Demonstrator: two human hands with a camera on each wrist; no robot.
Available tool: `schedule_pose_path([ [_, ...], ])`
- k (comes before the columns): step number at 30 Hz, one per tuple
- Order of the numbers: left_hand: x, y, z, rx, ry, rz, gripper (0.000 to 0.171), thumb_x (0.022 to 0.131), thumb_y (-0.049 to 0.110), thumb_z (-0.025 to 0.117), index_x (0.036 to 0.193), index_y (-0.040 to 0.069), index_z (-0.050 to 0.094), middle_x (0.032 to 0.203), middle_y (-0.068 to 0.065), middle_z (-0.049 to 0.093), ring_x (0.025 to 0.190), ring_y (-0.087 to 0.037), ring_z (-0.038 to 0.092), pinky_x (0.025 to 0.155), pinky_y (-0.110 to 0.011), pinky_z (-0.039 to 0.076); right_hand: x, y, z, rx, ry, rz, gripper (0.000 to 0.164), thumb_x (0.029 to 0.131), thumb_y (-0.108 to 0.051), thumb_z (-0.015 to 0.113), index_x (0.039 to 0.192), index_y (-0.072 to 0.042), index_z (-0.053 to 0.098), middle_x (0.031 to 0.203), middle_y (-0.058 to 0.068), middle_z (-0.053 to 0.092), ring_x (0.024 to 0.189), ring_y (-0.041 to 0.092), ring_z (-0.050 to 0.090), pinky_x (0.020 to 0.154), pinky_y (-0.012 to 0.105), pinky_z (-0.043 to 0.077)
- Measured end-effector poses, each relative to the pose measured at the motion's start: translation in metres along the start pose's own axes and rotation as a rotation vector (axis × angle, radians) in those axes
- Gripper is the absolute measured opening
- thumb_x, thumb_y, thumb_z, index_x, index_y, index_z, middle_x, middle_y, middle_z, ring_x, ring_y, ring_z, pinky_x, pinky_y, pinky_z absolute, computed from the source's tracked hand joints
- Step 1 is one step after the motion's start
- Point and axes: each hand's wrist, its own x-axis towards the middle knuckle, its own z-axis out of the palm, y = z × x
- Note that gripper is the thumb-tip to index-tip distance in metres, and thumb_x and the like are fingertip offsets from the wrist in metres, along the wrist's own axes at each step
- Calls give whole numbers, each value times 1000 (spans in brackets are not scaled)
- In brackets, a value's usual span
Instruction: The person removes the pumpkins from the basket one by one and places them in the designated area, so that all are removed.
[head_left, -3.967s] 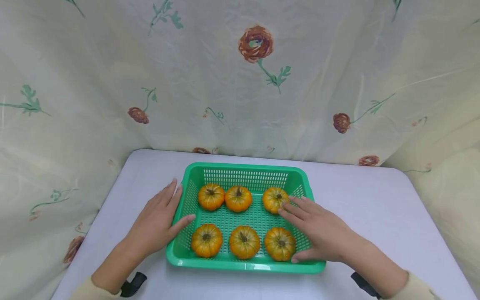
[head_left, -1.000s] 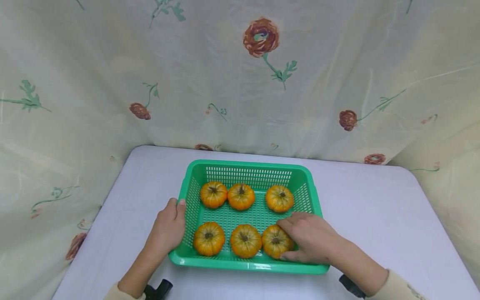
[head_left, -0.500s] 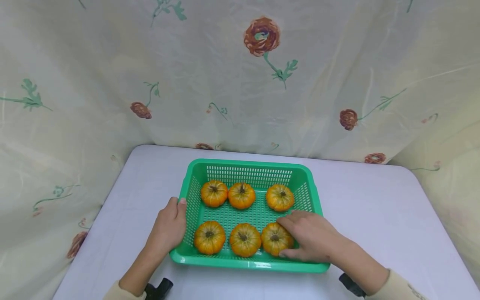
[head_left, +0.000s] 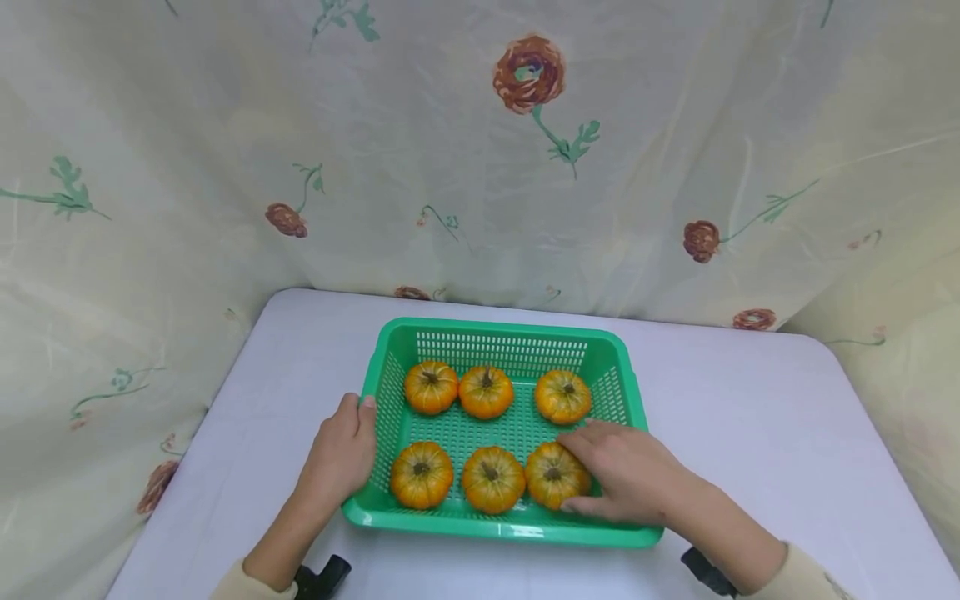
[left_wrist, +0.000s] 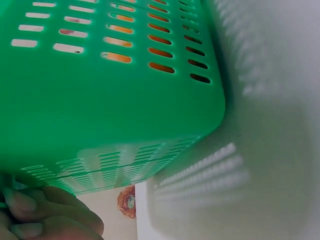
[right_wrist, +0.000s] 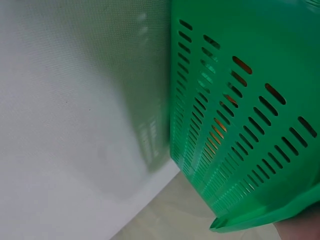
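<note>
On the white table, seen from the head, a green basket held six pumpkins; the left hand gripped its left rim, and the right hand had thumb and fingers curled round the front-right pumpkin. That one seemed firm and light, best held by its ribbed sides. From the left wrist, bent fingers showed; the rim looked the stiffest handhold. From the right wrist, the slotted side hid the grip.
</note>
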Motion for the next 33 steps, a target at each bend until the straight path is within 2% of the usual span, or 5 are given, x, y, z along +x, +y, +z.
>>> schedule_pose_path([
  [6, 1, 0, 0, 8, 8, -4, 39, 116, 35, 30, 106, 4, 51, 73, -9, 50, 57, -22, 52, 51, -35, 48, -3, 0, -5, 33, 16, 22, 68, 86, -55, 81, 131, -6, 67, 124, 10, 72, 121, 34, 65, 102, 54, 52],
  [12, 1, 0, 0, -1, 4, -16, 38, 116, 35, 30, 106, 4, 50, 74, -9, 49, 59, -22, 51, 53, -36, 46, -5, 2, -12, 29, 41, 61, 72, 85, -56, 82, 133, -6, 66, 124, 7, 72, 116, 28, 67, 96, 50, 56],
  [17, 1, -2, 0, -21, 11, -18, 39, 116, 36, 29, 106, 5, 51, 75, -10, 49, 61, -22, 52, 55, -36, 46, -8, 2, -20, 40, 31, 113, 74, 85, -58, 82, 135, -6, 66, 128, 8, 70, 119, 30, 66, 97, 52, 56],
  [24, 1, -4, 1, -63, 19, -19, 42, 116, 39, 28, 106, 5, 51, 75, -10, 51, 59, -22, 53, 53, -36, 48, -16, 2, -33, 57, 31, 141, 78, 87, -63, 79, 139, -6, 63, 132, 9, 69, 120, 30, 66, 96, 52, 56],
  [33, 2, -5, 2, -84, 22, -24, 42, 116, 39, 29, 106, 5, 52, 74, -10, 52, 58, -22, 54, 53, -36, 49, -28, 13, -44, 79, 103, 193, 78, 85, -61, 81, 139, -7, 63, 130, 12, 69, 115, 31, 68, 91, 53, 58],
])
